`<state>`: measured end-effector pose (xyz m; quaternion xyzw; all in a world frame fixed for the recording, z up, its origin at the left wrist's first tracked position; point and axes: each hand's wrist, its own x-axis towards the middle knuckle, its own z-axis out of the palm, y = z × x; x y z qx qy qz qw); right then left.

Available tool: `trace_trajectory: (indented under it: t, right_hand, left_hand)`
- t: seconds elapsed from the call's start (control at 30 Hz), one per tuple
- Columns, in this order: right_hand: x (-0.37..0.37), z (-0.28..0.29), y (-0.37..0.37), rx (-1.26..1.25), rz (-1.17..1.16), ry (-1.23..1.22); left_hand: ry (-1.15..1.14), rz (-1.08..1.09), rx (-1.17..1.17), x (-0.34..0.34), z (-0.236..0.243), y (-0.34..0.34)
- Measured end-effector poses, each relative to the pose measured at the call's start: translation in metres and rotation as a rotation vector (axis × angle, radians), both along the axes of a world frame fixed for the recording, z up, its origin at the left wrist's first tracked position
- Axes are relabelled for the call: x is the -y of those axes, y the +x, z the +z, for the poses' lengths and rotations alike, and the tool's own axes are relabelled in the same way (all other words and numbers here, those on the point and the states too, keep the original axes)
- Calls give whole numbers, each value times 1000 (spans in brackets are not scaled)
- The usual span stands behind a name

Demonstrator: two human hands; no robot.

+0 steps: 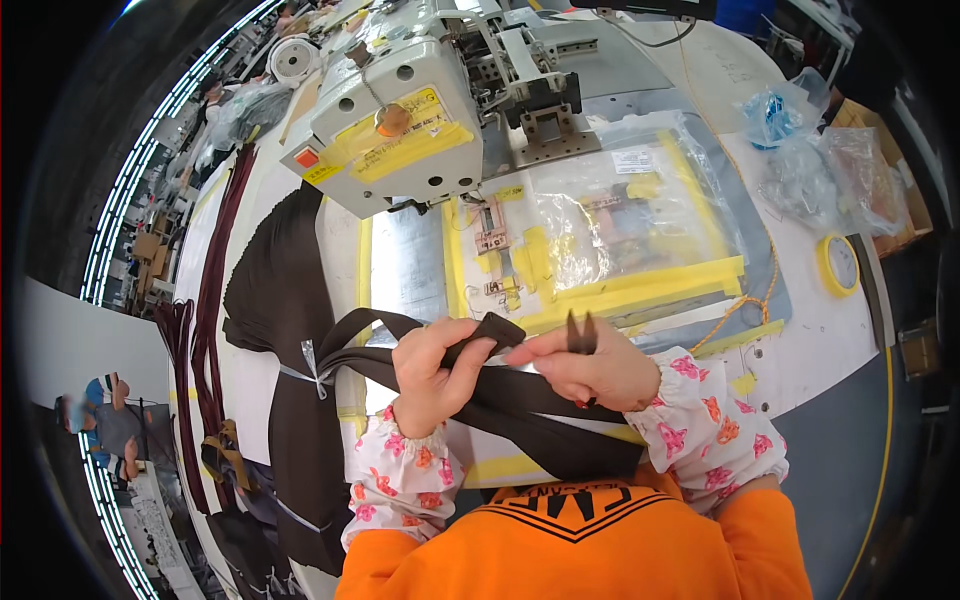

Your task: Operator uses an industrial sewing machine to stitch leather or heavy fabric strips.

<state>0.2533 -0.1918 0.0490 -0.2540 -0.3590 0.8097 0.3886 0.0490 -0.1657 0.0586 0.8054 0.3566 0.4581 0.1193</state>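
Observation:
My left hand (428,372) is closed around a dark brown fabric strap (500,330), holding its folded end up in front of me. My right hand (585,368) pinches the same strap end with its fingertips and also holds small black thread snips (581,335), whose blades point up. The strap runs down across my lap (560,440) and back left to a bundle of similar straps (300,330) tied with clear tape. Both hands are just in front of the sewing machine's metal bed (405,265). I wear floral sleeve covers over orange sleeves.
A white industrial sewing machine (400,120) with yellow tape stands ahead. A clear plastic template with yellow tape (620,230) lies on the bed. A roll of yellow tape (840,265) and plastic bags (830,170) sit at right. More dark straps (205,300) hang at left.

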Motion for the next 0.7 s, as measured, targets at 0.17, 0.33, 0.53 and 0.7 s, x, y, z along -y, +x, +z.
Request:
trace_trajectory:
  t: [0.17,0.33,0.53,0.7]
  right_hand:
    - [9,28,42,-519,-337,170]
    - [-3,24,37,319,-351,176]
    - [-2,-11,4,470,-159,250]
    - [-2,-8,-7,343,-154,56]
  left_hand:
    - [23,-21,-190,-7,-32,-12]
    - [304,-140,-307,-3,-7,3]
    - [389,-295,-374,5,9,11]
    - [254,-140,-162,13,-23,7]
